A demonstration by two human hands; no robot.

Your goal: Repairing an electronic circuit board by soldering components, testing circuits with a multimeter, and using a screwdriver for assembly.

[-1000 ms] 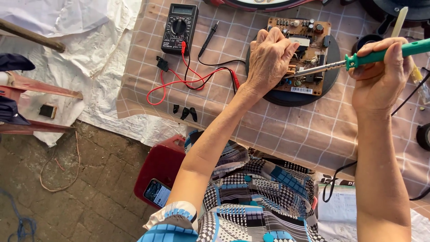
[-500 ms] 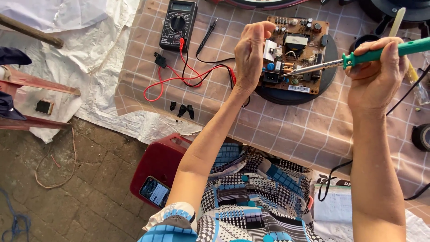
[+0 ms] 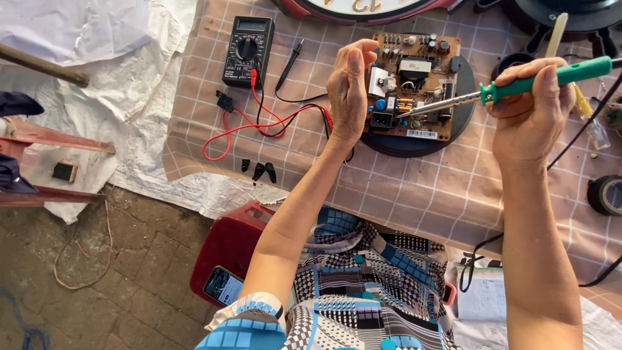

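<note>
The soldering iron (image 3: 512, 87) had a green handle and a silvery metal shaft. The circuit board (image 3: 411, 87) was brown, dotted with blue, black and white parts, and sat on a black round base (image 3: 414, 144). The table cloth (image 3: 414, 188) was beige with a pale grid of checks. The multimeter (image 3: 248, 50) was black, its leads (image 3: 259, 123) red and black. A dark red stool (image 3: 227, 253) stood below, beside a dress (image 3: 363, 285) patterned in blue, black and white checks.
</note>
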